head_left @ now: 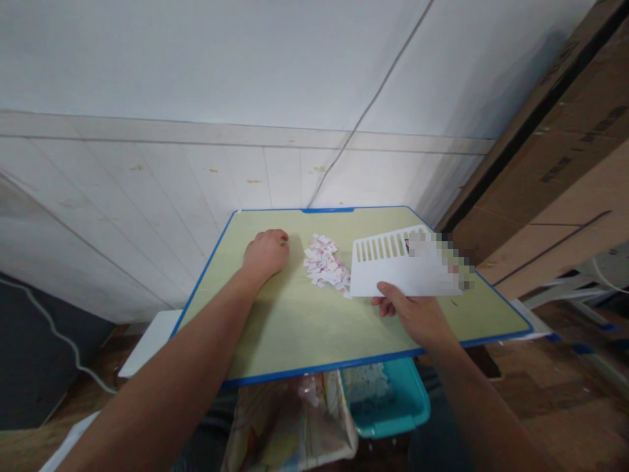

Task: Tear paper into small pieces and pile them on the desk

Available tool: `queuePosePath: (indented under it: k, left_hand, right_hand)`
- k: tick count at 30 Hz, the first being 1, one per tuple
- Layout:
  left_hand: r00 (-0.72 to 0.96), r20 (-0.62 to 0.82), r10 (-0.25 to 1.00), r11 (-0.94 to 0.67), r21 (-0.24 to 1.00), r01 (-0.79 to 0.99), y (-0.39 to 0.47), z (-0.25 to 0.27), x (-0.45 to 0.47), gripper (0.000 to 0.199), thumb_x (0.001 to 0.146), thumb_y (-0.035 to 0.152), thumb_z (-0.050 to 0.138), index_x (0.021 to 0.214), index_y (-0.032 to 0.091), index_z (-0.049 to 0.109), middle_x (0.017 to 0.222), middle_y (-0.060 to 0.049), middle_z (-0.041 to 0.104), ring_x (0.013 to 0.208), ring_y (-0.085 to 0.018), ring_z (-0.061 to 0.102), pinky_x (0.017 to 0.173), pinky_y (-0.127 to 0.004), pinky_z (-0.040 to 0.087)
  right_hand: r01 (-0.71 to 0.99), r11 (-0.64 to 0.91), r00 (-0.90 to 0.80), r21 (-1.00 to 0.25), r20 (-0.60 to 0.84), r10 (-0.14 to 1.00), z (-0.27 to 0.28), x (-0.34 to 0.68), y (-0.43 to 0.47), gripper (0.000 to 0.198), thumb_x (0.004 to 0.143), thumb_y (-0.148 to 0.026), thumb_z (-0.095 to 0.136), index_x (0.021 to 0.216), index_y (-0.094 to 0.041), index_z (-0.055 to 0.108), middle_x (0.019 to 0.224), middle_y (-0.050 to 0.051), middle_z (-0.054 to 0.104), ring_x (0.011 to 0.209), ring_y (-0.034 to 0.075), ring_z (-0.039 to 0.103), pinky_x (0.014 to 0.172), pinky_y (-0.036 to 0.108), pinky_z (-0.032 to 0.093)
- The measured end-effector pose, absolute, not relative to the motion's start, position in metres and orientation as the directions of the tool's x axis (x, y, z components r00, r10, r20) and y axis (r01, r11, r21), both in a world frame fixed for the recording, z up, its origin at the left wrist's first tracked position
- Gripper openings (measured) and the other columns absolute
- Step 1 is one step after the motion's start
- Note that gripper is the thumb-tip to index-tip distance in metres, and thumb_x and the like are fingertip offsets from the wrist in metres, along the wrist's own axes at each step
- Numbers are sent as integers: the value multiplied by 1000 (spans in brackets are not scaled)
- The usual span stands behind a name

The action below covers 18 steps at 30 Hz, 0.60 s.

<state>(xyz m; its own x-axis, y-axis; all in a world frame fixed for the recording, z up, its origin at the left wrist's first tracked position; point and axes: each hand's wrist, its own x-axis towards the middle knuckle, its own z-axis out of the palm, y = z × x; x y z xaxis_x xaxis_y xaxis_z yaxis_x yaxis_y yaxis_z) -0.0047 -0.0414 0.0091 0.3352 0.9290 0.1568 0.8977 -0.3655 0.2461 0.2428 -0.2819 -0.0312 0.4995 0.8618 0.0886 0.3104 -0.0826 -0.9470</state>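
Observation:
My right hand (417, 314) grips the near edge of a white slotted board (388, 278), thumb on top and fingers below. A row of long narrow slots runs along the board's far side, and its right end is blurred out. Just left of the board lies a loose pile of small white and pinkish paper-like pieces (324, 262); a few touch or lie close to its left edge. My left hand (268, 254) is at the left of the pile, closed with its fingers curled in. What they hold, if anything, is hidden.
The pale yellow tabletop (295, 334) has a blue rim and stands against a white wall. Below its front edge are a teal basin (393, 429) with pale bits in it and a patterned cloth or bag (324, 446). Large cardboard boxes (555, 151) stand at the right.

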Motion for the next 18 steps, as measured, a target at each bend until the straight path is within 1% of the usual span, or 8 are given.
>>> queuePosePath:
  k: [3,9,12,15,18]
  left_hand:
    - [334,163,928,-367,253,895,-40,8,-4,51,108,22,51,146,21,84,164,-14,78,154,-35,70,133,-50,56]
    - [325,160,932,-359,272,893,-38,8,-4,49,108,22,54,145,23,86,162,-13,80,154,-34,70,135,-46,54]
    - [313,175,934,-354,306,884,-38,9,-3,48,109,23,55,146,21,85,159,-14,81,153,-35,71,135,-47,53]
    - [276,261,925,-363,390,846,-38,13,-3,46,109,24,58,146,19,84,159,-15,81,152,-35,71,136,-46,52]
    - [223,370,902,-389,470,792,-36,17,-4,44,109,26,60,144,20,84,157,-13,81,149,-34,73,134,-46,53]
  right_hand:
    - [313,-73,508,-947,102,855,-37,247,-280,48,97,-61,78,67,-24,81,68,9,82,62,25,71,70,40,60]
    - [278,-65,511,-959,90,855,-40,248,-278,49,97,-62,77,68,-23,83,65,9,80,59,23,69,66,38,59]
    - [273,-54,504,-960,95,859,-38,247,-277,49,96,-62,77,66,-24,82,64,9,79,59,23,69,66,38,58]
    - [274,-58,498,-960,90,862,-35,246,-277,47,94,-63,77,68,-23,83,67,10,81,59,23,69,65,38,58]
    - [296,-82,501,-952,82,862,-28,245,-277,49,91,-65,76,65,-24,81,64,11,79,60,24,69,67,39,59]
